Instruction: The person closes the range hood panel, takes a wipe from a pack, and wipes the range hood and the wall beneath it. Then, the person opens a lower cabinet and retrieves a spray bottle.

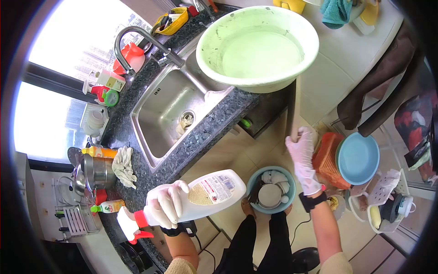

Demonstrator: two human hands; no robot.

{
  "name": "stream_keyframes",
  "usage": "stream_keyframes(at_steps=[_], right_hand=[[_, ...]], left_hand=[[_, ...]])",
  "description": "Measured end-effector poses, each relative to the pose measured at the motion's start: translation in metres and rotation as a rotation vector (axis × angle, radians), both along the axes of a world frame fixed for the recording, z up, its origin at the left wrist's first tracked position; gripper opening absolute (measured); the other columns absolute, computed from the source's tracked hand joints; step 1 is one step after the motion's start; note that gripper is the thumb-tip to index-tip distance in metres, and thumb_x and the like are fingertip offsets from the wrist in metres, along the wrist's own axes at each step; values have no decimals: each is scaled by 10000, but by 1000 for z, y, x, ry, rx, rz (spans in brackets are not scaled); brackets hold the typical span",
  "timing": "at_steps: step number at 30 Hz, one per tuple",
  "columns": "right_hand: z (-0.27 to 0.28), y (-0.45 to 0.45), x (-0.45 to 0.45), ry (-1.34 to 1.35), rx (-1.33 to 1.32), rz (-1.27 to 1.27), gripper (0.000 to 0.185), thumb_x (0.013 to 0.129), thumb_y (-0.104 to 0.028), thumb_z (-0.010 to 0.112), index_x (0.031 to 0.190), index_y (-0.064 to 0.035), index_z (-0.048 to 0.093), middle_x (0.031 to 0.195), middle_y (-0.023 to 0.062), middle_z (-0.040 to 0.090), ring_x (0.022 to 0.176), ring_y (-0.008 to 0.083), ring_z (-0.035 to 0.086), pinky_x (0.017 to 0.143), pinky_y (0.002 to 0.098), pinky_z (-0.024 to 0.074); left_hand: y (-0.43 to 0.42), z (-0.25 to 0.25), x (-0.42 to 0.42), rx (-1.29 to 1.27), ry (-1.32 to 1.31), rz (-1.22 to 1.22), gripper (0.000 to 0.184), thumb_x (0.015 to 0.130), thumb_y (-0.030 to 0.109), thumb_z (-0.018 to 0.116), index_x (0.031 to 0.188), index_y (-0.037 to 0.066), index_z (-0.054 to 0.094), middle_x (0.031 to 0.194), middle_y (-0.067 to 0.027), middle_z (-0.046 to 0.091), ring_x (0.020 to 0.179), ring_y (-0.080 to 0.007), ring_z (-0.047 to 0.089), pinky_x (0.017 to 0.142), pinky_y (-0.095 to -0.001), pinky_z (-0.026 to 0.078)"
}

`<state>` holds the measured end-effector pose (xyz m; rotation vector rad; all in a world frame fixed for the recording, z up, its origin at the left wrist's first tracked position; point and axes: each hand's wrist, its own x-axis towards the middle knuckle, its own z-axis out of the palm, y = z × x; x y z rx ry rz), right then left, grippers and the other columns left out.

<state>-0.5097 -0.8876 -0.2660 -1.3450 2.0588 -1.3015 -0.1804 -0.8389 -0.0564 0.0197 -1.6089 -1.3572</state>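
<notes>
In a white glove, my left hand [166, 203] is wrapped round the neck of a spray bottle [214, 194]. The bottle is whitish and translucent, has a printed label and a red and white trigger head, and lies tilted nearly sideways in front of the counter. My right hand [303, 150], gloved too, has its fingers closed on the edge of a cabinet door [295, 109], which stands swung out below the counter. A large pale green basin [258, 84] holding liquid rests on the counter above that door.
Left of the basin is a steel sink [155, 109] with scraps at its drain. On the floor by my feet stands a blue basin [258, 205] of dishes. An orange basket [326, 157], a light blue tub [360, 157] and a white rack [388, 223] are at right.
</notes>
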Motion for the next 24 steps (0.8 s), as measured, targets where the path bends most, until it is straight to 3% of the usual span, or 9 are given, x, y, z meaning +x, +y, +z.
stream_keyframes(at_steps=[3,5,7,9,13,16,19,24], right_hand=[[-3,-12,33,89,14,-23,407,654,-149,704,965,-48,463,866,141,509,860,324,518,781,431,433],[10,-18,51,282,24,-71,436,638,-171,720,967,-45,462,885,159,514,873,346,517,780,449,428],[-7,-29,71,199,-29,-135,486,633,-203,743,995,-41,461,890,166,523,885,364,515,782,462,426],[-16,-39,91,45,-37,-196,493,644,-204,747,1010,-38,460,890,162,528,887,360,520,786,455,431],[-16,-48,109,-320,-1,-85,568,736,-318,759,1101,5,467,973,195,559,943,343,561,823,422,448],[-17,-43,107,-226,13,-21,573,791,-363,725,1139,17,476,1033,205,569,936,323,582,822,407,460],[-40,-45,92,-159,-49,182,506,839,-339,682,1153,7,487,1068,189,574,934,297,591,831,385,467],[-60,-53,83,-421,18,440,446,878,-170,614,1245,-8,419,1226,161,512,1089,264,544,932,351,432]], left_hand=[[-7,10,12,-142,-111,-121,339,912,251,469,615,153,598,695,24,615,583,-104,523,861,-412,337],[-10,14,20,-208,-133,-170,295,871,313,485,658,143,596,676,24,574,579,-114,514,748,-349,369],[-8,15,28,-270,-154,-218,290,830,375,500,701,133,594,657,25,533,575,-124,504,634,-285,401],[-2,13,34,-262,-149,-215,282,824,365,518,697,126,597,665,17,545,571,-130,511,661,-298,394],[16,12,46,-172,-129,-130,268,811,344,553,690,111,602,680,0,570,563,-142,525,714,-324,380],[31,10,54,-68,-99,-44,259,802,329,580,684,100,607,692,-12,588,557,-150,535,754,-344,370],[43,6,60,28,-76,26,253,793,314,606,678,89,611,704,-24,606,551,-159,546,793,-363,359],[54,-3,67,154,-52,85,246,777,288,650,668,70,618,723,-45,637,540,-174,563,859,-396,342]])
